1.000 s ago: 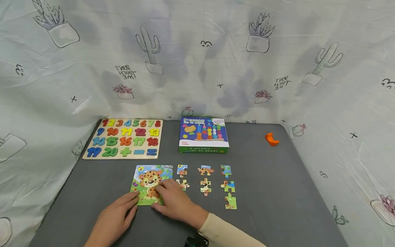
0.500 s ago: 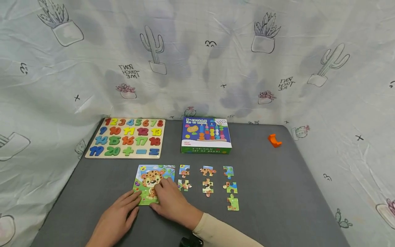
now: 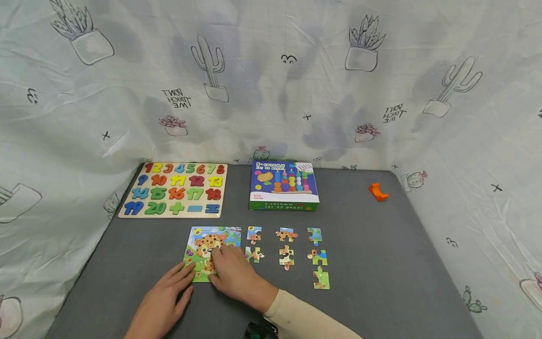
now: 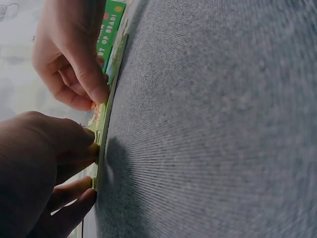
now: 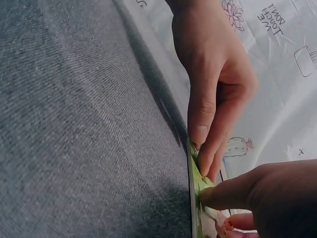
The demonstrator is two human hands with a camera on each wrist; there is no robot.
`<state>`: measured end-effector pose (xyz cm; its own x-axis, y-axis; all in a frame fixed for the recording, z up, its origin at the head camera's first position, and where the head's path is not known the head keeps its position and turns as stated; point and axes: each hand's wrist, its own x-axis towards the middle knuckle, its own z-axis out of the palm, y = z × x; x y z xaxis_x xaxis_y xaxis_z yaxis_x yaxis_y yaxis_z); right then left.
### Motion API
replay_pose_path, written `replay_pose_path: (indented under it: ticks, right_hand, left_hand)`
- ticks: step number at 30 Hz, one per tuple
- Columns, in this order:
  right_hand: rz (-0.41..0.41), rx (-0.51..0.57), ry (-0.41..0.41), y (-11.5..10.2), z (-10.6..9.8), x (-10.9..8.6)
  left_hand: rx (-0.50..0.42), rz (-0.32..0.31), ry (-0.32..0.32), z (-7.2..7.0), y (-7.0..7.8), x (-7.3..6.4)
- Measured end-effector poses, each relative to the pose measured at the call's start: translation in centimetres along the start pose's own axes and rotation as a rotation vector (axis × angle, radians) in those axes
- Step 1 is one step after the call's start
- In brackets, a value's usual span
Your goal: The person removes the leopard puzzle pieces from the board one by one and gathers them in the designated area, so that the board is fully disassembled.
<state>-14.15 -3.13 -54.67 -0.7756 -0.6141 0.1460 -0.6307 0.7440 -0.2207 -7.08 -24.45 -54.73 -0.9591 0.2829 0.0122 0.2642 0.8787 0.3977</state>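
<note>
A square leopard puzzle board lies flat on the grey table, its picture partly covered by my hands. My left hand rests at its lower left corner; in the right wrist view the left fingers lie fairly straight along the green edge. Over the board's right half is my right hand, fingers bent, thumb at the near edge. An orange spotted patch shows by the right fingertips in the right wrist view; whether it is a loose piece or the board's print I cannot tell.
Several loose puzzle pieces lie in columns right of the board. Behind stand a wooden number board and a bead-set box. An orange curved piece lies far right. Printed cloth hangs behind the table.
The head view has shifted slightly. My right hand stays over the board with small finger movements, its fingertips slightly further left on the picture. The left hand keeps its place; the loose pieces have not moved.
</note>
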Motion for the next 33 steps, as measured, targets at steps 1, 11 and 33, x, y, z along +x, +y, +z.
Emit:
replay_pose_path:
  ticks: [1,11,33]
  right_hand:
    - [-0.008,-0.001,0.001,0.1,0.0,0.0]
    - [-0.090,-0.009,0.082,0.6,0.0,-0.4]
    - [-0.082,0.253,0.186,6.0,-4.0,-6.5]
  left_hand:
    - [0.000,-0.001,-0.002,0.0,0.0,0.0]
    - [-0.002,-0.022,-0.031,-0.1,0.2,-0.1]
    - [0.021,0.003,0.015,0.0,0.3,-0.1]
